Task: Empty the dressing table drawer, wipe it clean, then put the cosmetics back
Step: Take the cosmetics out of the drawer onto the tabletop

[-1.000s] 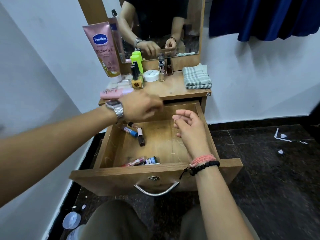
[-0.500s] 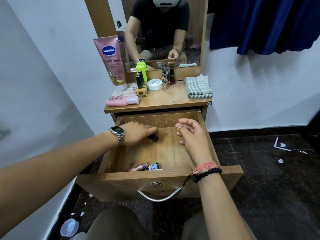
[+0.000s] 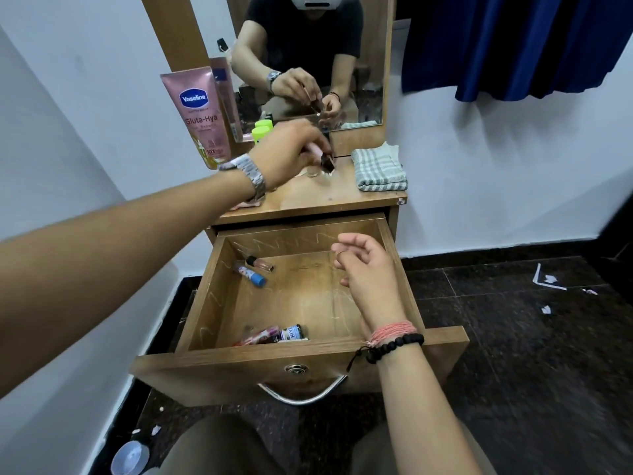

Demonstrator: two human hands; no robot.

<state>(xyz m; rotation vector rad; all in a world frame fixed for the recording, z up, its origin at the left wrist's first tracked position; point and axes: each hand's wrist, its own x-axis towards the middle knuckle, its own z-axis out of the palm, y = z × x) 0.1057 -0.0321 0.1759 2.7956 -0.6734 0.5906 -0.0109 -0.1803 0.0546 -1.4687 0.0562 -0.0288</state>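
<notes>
The wooden drawer (image 3: 442, 341) of the dressing table stands pulled open. My left hand (image 3: 291, 152) is up over the tabletop (image 3: 315, 197) and pinches a small dark-capped cosmetic tube (image 3: 327, 162) just above the wood. My right hand (image 3: 366, 269) hovers over the drawer's right side with fingers loosely curled, holding nothing. Inside the drawer, a blue-capped tube (image 3: 251, 274) and a clear pink vial (image 3: 262, 263) lie at the back left. A red tube (image 3: 258, 337) and a dark small bottle (image 3: 293, 333) lie against the front wall.
A pink Vaseline tube (image 3: 197, 114) leans by the mirror (image 3: 308, 56), with green-capped bottles (image 3: 262, 130) beside it. A folded checked cloth (image 3: 378, 168) lies at the tabletop's right. White wall on the left, dark tiled floor with paper scraps (image 3: 548, 279) on the right. A round lid (image 3: 130, 459) lies on the floor.
My left hand rose out of the drawer with the dark-capped tube and carried it to the tabletop. The right hand stayed over the drawer.
</notes>
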